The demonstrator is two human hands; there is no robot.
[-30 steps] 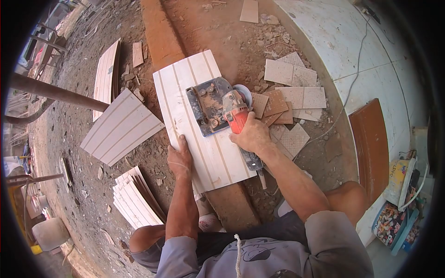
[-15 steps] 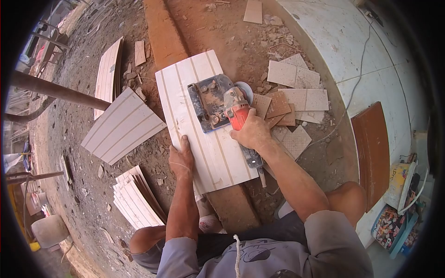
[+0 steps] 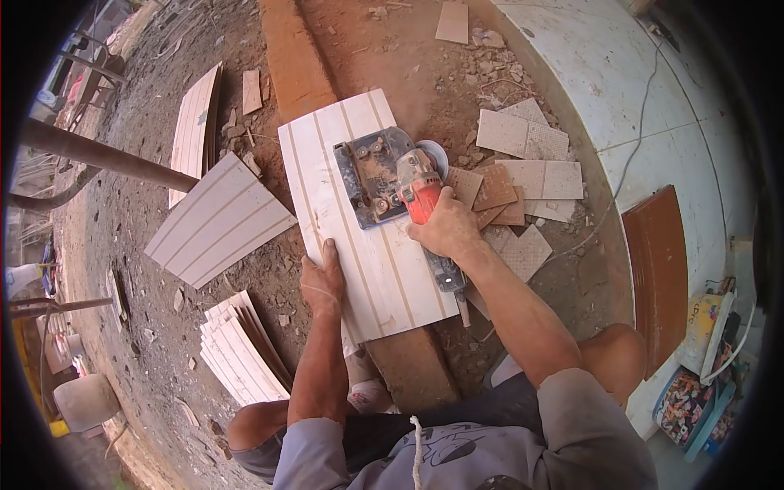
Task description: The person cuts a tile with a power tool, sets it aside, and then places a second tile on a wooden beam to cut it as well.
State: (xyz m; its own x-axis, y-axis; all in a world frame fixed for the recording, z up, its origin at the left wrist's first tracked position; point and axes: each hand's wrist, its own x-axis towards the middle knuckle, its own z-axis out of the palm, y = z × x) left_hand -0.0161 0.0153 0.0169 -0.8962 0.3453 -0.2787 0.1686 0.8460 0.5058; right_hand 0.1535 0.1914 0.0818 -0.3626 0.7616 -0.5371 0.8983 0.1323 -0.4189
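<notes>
A white tile with tan stripes lies across a reddish wooden beam. My left hand grips the tile's left edge, thumb on top and the other fingers hidden below. Closed around the red body of a power cutter, my right hand holds it over the tile's right side. The cutter's dark, dusty base plate rests on the tile, and its round disc shows at the right edge.
Striped tiles lie at the left, with a fanned stack nearer me. Broken tile pieces litter the dirt at the right. Brown tiles lie on the pale floor. A metal pole juts in from the left.
The view has shifted slightly. Both hands keep their holds, and the cutter sits slightly further up along the tile's right edge.
</notes>
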